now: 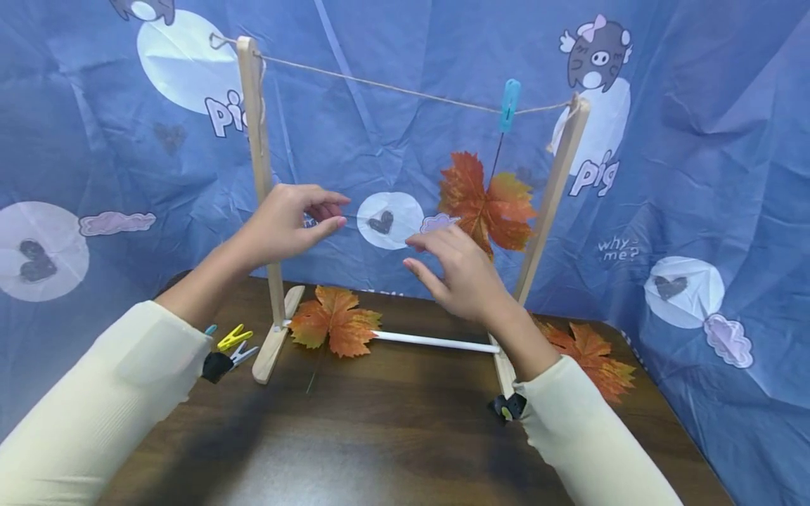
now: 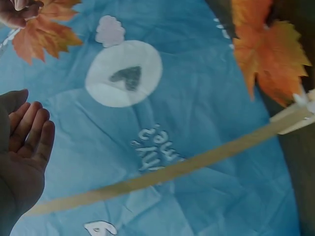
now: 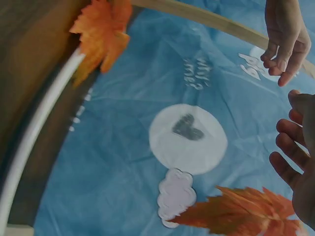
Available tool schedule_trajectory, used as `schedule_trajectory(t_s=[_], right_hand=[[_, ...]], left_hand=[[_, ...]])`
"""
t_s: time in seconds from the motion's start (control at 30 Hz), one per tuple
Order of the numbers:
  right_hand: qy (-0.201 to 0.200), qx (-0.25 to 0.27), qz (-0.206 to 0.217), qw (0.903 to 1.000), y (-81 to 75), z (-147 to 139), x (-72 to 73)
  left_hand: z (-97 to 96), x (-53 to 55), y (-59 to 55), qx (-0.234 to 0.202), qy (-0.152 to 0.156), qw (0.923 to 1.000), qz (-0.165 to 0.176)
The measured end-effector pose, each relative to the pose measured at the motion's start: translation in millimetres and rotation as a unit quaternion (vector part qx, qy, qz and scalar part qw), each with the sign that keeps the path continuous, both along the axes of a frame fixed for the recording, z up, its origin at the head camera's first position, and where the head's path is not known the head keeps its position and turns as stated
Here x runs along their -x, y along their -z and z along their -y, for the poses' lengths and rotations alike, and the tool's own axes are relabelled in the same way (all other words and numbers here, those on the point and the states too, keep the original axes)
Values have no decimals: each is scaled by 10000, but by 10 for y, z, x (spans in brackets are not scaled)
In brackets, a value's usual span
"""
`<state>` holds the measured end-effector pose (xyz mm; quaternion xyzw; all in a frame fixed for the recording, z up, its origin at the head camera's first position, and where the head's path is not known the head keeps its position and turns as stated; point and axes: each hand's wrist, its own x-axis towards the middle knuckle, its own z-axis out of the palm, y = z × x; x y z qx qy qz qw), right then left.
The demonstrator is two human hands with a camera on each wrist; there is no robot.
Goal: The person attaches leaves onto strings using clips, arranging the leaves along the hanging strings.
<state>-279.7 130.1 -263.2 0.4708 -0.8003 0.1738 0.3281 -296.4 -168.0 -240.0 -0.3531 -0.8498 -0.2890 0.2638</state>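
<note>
My left hand [image 1: 292, 219] is raised in front of the left wooden post, its fingers loosely bent around nothing. To its right my right hand [image 1: 460, 270] hovers near the hanging leaf, fingers relaxed and holding nothing. That orange maple leaf [image 1: 486, 204] hangs by its stem from a blue clothespin [image 1: 510, 105], which grips the twine [image 1: 380, 85] near the right post. Another maple leaf [image 1: 335, 322] lies at the foot of the left post. A third leaf [image 1: 591, 358] rests on the table, partly behind my right forearm. Both empty palms also show in the wrist views.
The wooden frame has a left post [image 1: 258, 140], a right post [image 1: 557, 190] and a white crossbar [image 1: 436, 341] low between them. Yellow [image 1: 234, 337] and grey [image 1: 242, 353] clothespins lie left on the brown table [image 1: 354, 450]. A blue printed cloth [image 1: 392, 154] hangs behind.
</note>
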Motion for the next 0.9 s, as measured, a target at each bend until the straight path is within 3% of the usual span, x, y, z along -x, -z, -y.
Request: schedule_trajectory(t_s=[0.3, 0.57, 0.9], right_hand=[[-257, -436, 33, 9987, 353, 199, 2], [-143, -1065, 183, 9940, 638, 365, -18], [-60, -1480, 357, 9883, 960, 488, -17]], left_hand=[[259, -86, 328, 216, -28, 9997, 124], [447, -198, 592, 408, -251, 9971, 586], [684, -334, 968, 553, -510, 9936, 842]])
